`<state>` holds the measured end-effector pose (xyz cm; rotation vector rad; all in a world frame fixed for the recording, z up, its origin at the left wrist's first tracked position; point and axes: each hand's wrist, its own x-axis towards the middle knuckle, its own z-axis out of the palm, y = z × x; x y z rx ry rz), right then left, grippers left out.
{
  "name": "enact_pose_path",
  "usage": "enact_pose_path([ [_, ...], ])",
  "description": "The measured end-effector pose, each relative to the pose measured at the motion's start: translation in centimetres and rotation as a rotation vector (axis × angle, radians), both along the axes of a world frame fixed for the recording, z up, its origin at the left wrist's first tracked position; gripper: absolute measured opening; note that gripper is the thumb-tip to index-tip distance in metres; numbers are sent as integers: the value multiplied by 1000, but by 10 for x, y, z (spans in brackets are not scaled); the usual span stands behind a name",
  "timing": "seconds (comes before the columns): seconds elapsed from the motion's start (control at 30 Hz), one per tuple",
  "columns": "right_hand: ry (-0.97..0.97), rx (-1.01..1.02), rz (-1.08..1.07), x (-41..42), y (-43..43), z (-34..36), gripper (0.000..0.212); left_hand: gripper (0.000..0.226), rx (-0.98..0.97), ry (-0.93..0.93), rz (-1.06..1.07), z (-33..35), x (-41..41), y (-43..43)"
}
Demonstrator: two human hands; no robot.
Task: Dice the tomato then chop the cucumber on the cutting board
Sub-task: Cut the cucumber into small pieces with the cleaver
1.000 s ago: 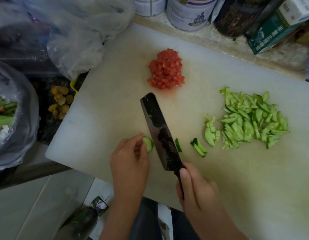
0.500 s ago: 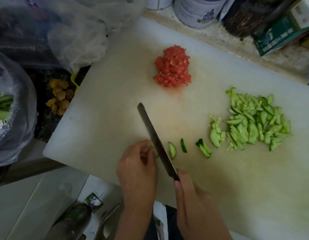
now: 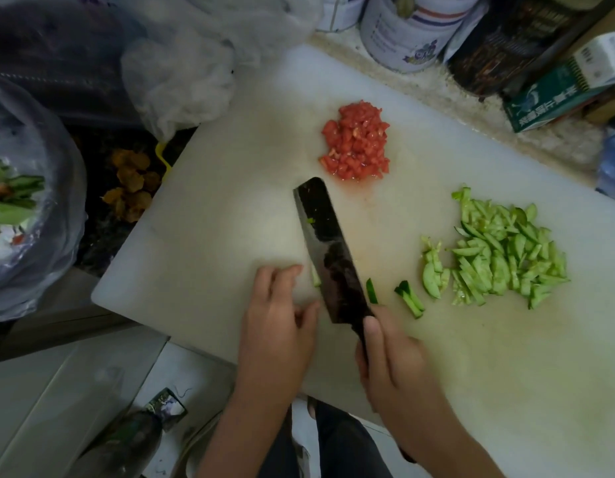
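A white cutting board carries a heap of diced tomato at its far middle and a pile of chopped cucumber at the right. My right hand grips the handle of a dark cleaver, whose blade lies tilted with its flat side showing. My left hand rests on the board just left of the blade, fingers curled over a small cucumber end that peeks out beside the blade. A loose slice and a short cut piece lie right of the blade.
Tins and a green carton stand along the back of the counter. Clear plastic bags lie at the far left, one holding vegetable scraps. A bottle lies below the board's near edge.
The cleaver's blade, edge-down and thin half a second ago, now tilts with its flat side up. One of the two slices then right of the blade is out of sight.
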<state>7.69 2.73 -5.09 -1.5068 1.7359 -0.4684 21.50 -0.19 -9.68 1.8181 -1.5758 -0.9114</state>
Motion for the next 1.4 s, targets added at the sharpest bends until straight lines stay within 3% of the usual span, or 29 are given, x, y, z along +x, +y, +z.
enact_pose_path([
  [0.13, -16, 142, -70, -15, 5, 27, 63, 52, 61, -14, -109, 5, 8, -11],
  [0.27, -46, 167, -104, -24, 10, 23, 62, 43, -10, -16, -107, 7, 12, -16],
  [0.43, -94, 153, -128, -30, 16, 17, 52, 39, -47, -12, -198, 1, 5, -15],
  [0.63, -160, -58, -27, -23, 29, 3, 24, 27, -85, -5, -214, -2, 5, -14],
  [0.8, -85, -104, -13, -26, 34, 2, 43, 16, -163, -48, -165, -4, 5, -11],
  [1.03, 102, -285, 86, -18, 39, 0, 29, 6, -248, -141, -106, 1, 4, -4],
  [1.1, 64, -263, 40, -14, 41, -1, 33, 14, -222, -127, -86, 1, 4, -3],
  [1.23, 166, -317, 84, -6, 35, 0, 37, 16, -197, -85, -42, -1, 2, -1],
  [1.4, 233, -228, 126, 4, 22, -9, 21, 16, -160, -89, 20, -1, -1, -1],
])
